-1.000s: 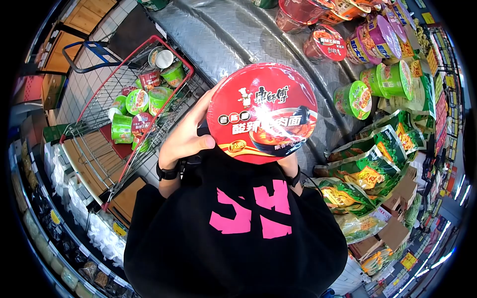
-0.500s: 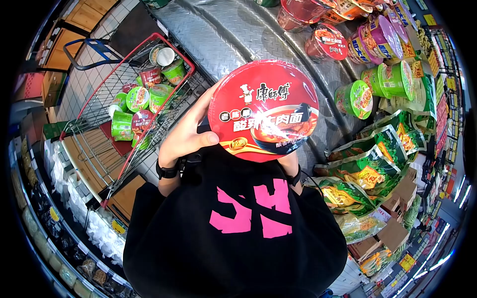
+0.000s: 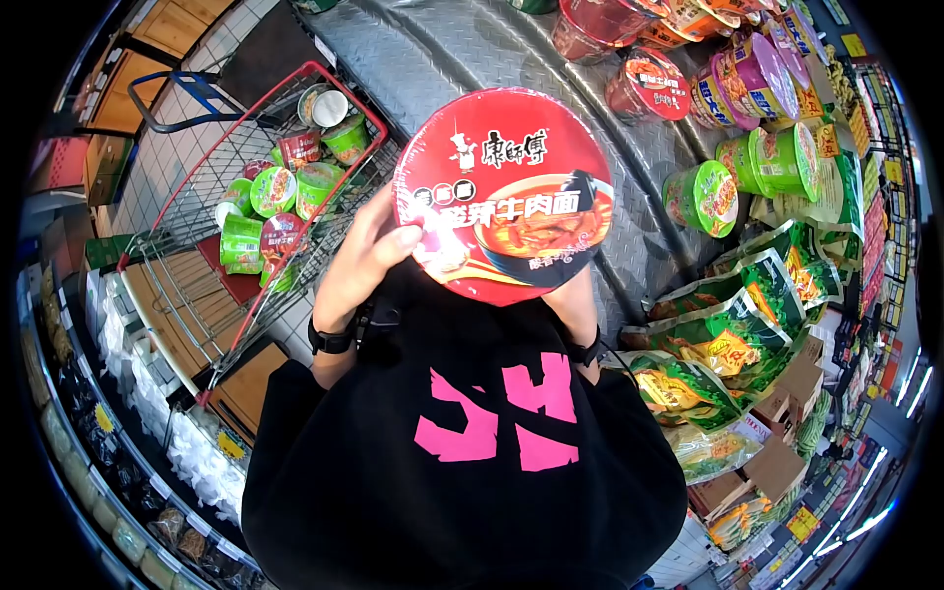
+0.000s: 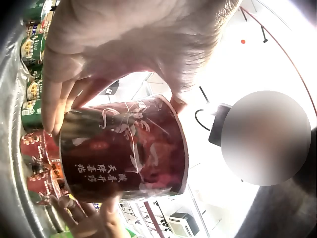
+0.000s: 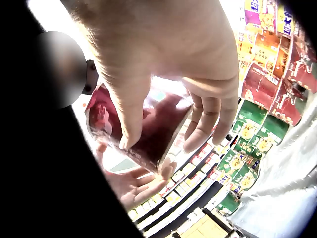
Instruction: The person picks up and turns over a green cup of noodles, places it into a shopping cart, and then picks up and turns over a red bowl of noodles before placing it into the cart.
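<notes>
Both hands hold a red instant noodle bucket (image 3: 521, 157) in front of the chest, its printed lid facing up. My left hand (image 3: 356, 267) grips its left side, thumb by the lid's edge. In the left wrist view the fingers of the left hand (image 4: 133, 44) reach round to the base end of the bucket (image 4: 119, 148). Mostly hidden under the lid in the head view, my right hand (image 3: 573, 307) is at the lower right side. The right wrist view shows the right hand (image 5: 168, 54) with its thumb against the bucket's wall (image 5: 153, 129).
A shopping cart (image 3: 313, 67) with several green and red noodle buckets stands at the left. Beyond the hands lies a metal tread-plate surface (image 3: 442, 59). More noodle buckets (image 3: 700, 199) line its right side, with green food bags (image 3: 728, 339) nearer the body.
The noodle bucket and both hands have moved slightly away from the body, and the bucket also a little to the left. More of the right hand shows below the lid.
</notes>
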Available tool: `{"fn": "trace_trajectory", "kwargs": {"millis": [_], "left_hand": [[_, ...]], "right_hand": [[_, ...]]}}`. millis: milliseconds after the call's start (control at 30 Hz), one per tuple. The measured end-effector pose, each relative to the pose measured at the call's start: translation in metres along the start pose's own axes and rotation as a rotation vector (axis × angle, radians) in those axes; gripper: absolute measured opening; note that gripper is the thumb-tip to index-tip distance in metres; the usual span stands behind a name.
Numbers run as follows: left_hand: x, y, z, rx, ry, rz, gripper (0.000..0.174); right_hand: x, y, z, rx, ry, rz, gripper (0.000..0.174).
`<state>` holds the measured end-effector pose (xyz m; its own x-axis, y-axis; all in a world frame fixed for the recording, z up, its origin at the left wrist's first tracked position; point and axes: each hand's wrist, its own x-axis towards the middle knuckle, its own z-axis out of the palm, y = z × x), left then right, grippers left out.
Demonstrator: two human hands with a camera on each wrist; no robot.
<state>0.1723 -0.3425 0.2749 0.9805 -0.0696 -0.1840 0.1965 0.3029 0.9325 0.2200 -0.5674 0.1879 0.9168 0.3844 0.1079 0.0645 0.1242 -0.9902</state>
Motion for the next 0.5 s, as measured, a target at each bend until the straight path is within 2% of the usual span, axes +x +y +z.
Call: {"fn": "trace_trajectory", "kwargs": {"millis": [67,167,267,333,400,433,500], "left_hand": [[-0.001,-0.003,-0.007,0.037,0.026,-0.001,0.075],[-0.002,-0.003,-0.008,0.065,0.051,0.029,0.075],[-0.005,-0.008,-0.012,0.059,0.086,0.015,0.075],[-0.006,-0.010,-0.012,0.054,0.110,0.001,0.076],[-0.007,-0.012,-0.012,0.055,0.114,0.011,0.076],[-0.005,-0.011,-0.011,0.055,0.114,0.011,0.076],[-0.002,-0.007,-0.010,0.091,0.038,0.057,0.077]], "right_hand": [[0.005,-0.021,0.000,-0.017,-0.045,0.075,0.080],[0.004,-0.020,-0.011,-0.123,-0.115,0.127,0.075],[0.008,-0.031,-0.011,-0.140,-0.081,0.162,0.071],[0.009,-0.035,-0.009,-0.158,-0.095,0.113,0.076],[0.012,-0.044,-0.004,-0.099,-0.055,-0.048,0.087],[0.014,-0.047,-0.004,-0.061,-0.078,-0.016,0.092],[0.013,-0.048,-0.005,-0.063,-0.068,-0.018,0.093]]}}
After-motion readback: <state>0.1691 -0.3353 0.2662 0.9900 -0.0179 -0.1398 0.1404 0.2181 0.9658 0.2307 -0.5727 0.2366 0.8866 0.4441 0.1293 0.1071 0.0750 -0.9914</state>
